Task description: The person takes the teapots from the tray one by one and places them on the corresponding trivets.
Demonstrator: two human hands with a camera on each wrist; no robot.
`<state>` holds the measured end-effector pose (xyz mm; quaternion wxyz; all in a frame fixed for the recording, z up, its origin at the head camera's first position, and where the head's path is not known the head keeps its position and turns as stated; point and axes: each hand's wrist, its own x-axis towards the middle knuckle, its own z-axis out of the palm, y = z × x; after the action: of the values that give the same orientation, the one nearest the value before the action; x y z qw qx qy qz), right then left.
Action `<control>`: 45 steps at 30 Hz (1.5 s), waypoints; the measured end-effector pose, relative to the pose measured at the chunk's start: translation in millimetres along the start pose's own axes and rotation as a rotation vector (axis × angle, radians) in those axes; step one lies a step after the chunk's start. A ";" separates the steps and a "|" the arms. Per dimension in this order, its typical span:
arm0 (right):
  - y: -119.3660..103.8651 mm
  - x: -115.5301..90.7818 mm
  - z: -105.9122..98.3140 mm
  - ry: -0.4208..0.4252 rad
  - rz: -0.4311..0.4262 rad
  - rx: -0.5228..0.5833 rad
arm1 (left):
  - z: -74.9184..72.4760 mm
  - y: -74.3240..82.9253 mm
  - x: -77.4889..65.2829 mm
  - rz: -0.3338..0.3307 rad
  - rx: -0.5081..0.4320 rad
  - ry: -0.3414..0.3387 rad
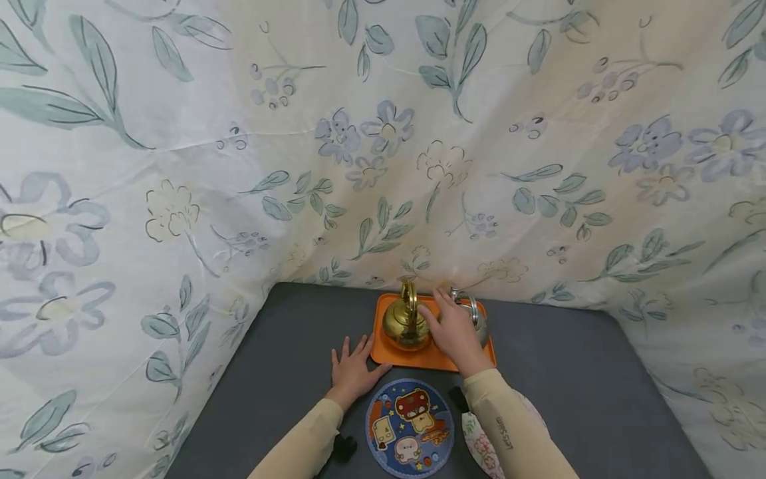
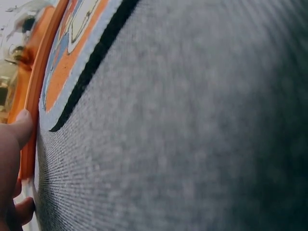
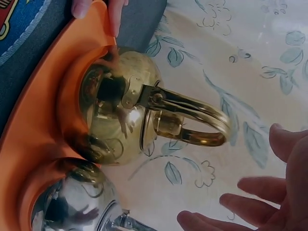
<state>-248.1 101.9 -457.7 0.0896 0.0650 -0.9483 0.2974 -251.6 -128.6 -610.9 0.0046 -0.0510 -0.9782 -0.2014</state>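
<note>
A shiny gold kettle (image 1: 397,326) with an upright arched handle stands on the left part of an orange tray (image 1: 421,360). To its right on the same tray is a silver kettle (image 1: 481,327), partly hidden by my right hand (image 1: 456,336) in the head view. That hand hovers over the tray between the two kettles, fingers spread and holding nothing; the right wrist view has it apart from the gold handle (image 3: 207,115). At the tray's near left corner is my left hand (image 1: 352,376), fingers spread, thumb and forefinger touching the tray's edge.
A round blue mat (image 1: 413,426) with cartoon figures lies on the dark grey table (image 1: 574,386), in front of the tray. Floral fabric (image 1: 479,446) shows beside the right sleeve. Behind the table hangs a flower-patterned curtain (image 1: 371,219), close to the tray's far edge.
</note>
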 end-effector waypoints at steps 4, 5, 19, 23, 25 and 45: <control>-2.6 7.2 4.8 -0.030 0.026 0.030 | -1.4 -1.3 -2.8 -0.011 0.002 0.006; -2.8 8.2 5.4 -0.032 0.032 0.034 | -1.6 -1.2 -3.0 -0.009 -0.001 0.005; -5.6 23.8 12.2 -0.033 0.044 0.020 | -3.9 4.6 -1.7 0.007 -0.002 0.006; -7.1 27.0 16.0 -0.027 0.051 0.015 | -3.0 4.1 -2.9 0.008 0.012 0.012; -7.0 28.2 18.8 -0.020 0.054 -0.008 | -1.0 3.4 -3.3 0.012 0.019 0.013; -15.0 36.8 34.9 0.123 -0.059 -0.045 | 2.4 0.7 -7.4 0.007 0.016 0.028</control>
<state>-286.0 67.0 -469.9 0.1579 0.0723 -0.9451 0.2767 -244.1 -127.8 -613.1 0.0193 -0.0517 -0.9794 -0.1943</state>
